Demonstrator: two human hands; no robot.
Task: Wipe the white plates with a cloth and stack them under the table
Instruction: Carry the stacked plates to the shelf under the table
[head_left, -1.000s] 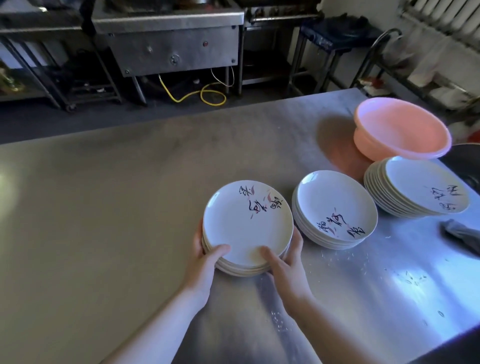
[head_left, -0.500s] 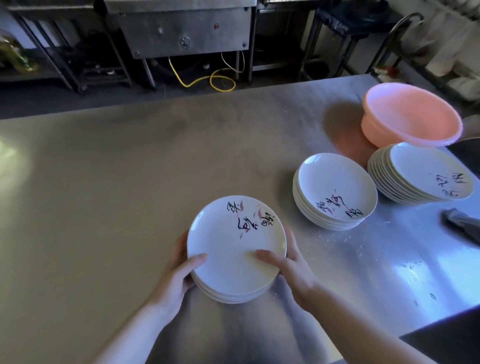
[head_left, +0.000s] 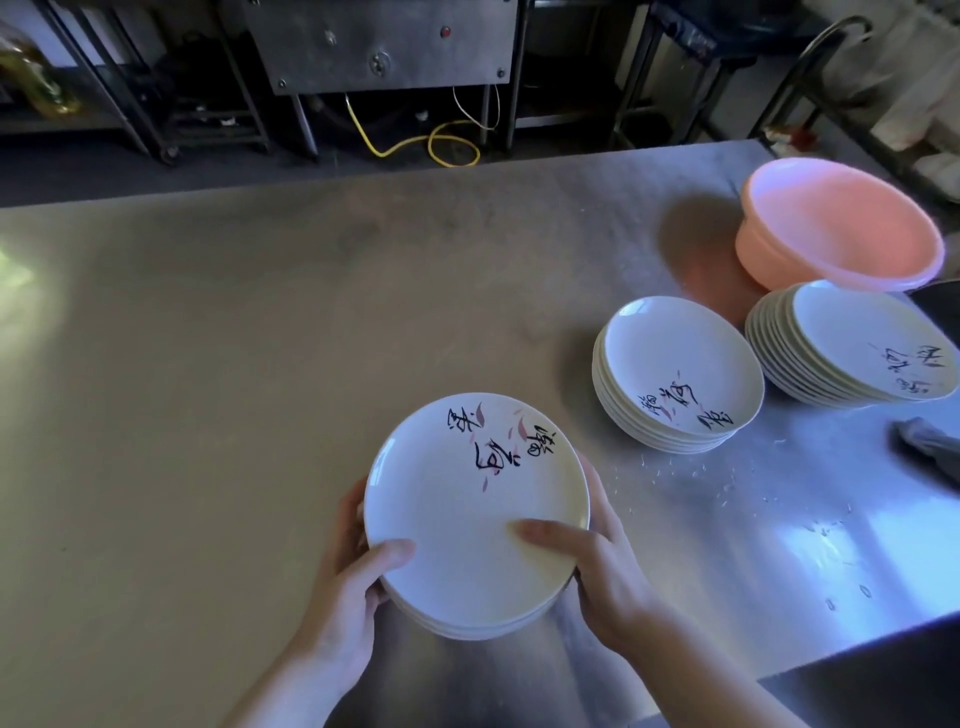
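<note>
Head view: plate stack (head_left: 470, 525) held between left hand (head_left: 345, 597) and right hand (head_left: 605, 571).

Single head cam, wide-angle, worn by the person, looking forward and steeply down across the steel table (head_left: 260, 364); no second view, so nothing overlaps. Close range: both forearms enter from the bottom edge, left hand (head_left: 345, 587) and right hand (head_left: 602, 566) sit low centre with a stack of plates (head_left: 467, 525) right under the lens. Far table edge runs across the upper third, floor and metal equipment legs (head_left: 301, 124) beyond it, and straight lines bow toward the frame edges.
</note>
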